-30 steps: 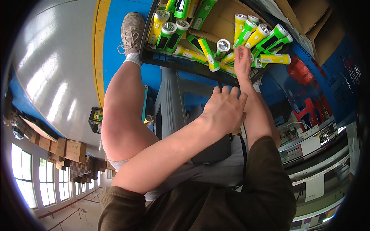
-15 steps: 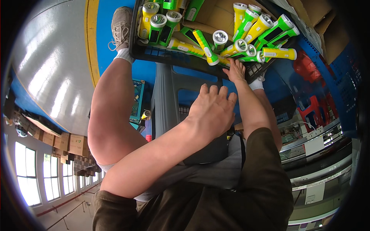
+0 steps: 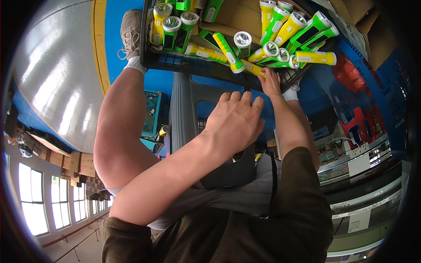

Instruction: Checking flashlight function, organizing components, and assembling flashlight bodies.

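My right hand (image 3: 271,82) reaches to the near rim of the black crate (image 3: 201,65). Its thumb and fingers close round the end of a yellow flashlight (image 3: 254,69) lying against that rim. Beside it a green-and-yellow flashlight (image 3: 229,53) leans aslant, and another flashlight (image 3: 242,40) stands with its lens up. Nearer to me, above the grey plastic stool (image 3: 182,114), my left hand (image 3: 234,116) hangs back side up with its fingers curled under. The fingertips and anything in them are hidden.
Several more green and yellow flashlights (image 3: 283,26) fill the crate around a cardboard box (image 3: 228,19). A yellow flashlight (image 3: 315,58) lies across the crate's right side. Right of it are a blue plastic crate (image 3: 372,74) and a red stool (image 3: 357,127). My legs flank the grey stool.
My right hand has closed on the yellow flashlight's end, its fingers no longer spread. My left hand has shifted slightly left and its fingers curl more. The crate appears slightly farther left.
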Motion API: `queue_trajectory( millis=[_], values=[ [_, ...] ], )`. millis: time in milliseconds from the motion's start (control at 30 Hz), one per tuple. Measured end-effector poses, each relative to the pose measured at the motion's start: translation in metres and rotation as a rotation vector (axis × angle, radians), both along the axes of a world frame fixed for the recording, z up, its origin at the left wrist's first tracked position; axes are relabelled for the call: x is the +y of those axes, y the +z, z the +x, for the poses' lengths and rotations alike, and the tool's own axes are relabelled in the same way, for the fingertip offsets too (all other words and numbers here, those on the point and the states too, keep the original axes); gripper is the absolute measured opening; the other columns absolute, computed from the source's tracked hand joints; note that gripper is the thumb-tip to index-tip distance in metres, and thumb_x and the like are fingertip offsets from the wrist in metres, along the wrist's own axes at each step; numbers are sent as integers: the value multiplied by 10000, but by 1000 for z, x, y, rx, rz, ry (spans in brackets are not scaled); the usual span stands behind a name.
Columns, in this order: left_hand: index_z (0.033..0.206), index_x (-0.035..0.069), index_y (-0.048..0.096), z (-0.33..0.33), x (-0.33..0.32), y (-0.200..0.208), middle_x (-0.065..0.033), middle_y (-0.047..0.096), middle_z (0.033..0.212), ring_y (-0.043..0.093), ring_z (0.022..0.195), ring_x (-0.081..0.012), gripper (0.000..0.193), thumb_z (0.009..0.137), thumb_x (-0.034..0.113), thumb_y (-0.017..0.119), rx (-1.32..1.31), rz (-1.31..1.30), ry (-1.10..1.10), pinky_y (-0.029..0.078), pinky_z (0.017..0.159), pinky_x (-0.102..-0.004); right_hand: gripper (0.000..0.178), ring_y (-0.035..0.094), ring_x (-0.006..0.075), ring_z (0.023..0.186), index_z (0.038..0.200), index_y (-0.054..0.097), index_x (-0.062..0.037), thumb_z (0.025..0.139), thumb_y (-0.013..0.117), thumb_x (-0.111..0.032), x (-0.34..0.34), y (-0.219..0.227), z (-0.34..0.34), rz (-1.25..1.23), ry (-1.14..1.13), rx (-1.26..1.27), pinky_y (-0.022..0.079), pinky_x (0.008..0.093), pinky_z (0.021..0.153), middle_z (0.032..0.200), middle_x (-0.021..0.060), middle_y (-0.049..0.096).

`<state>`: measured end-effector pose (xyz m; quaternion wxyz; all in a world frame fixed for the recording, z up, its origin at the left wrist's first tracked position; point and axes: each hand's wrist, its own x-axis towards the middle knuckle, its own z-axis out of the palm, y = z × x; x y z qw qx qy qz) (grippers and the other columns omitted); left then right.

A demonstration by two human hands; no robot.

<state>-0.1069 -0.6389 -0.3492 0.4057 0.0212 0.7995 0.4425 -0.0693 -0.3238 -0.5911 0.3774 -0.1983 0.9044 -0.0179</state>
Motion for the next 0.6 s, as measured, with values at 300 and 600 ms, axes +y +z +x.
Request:
queue_trajectory(
  millis=[300, 600],
  values=[
    [1067, -3, 547, 2, -2, 0, -134, 589, 943, 588, 903, -293, 362, 836, 263, 633, 0, -12, -10, 457, 822, -400, 508, 533, 287, 1067, 1144, 493, -113, 730, 775, -203, -26, 38, -22, 113, -14, -274, 388, 429, 928, 1124, 84, 571],
    [1002, -2, 573, 8, 2, -2, -150, 602, 932, 601, 900, -301, 314, 831, 259, 612, 50, 16, 39, 461, 823, -400, 323, 501, 295, 1107, 1082, 524, -101, 794, 672, -98, -12, 60, -2, -158, 103, 8, 390, 419, 960, 1163, 103, 515]
  ],
)
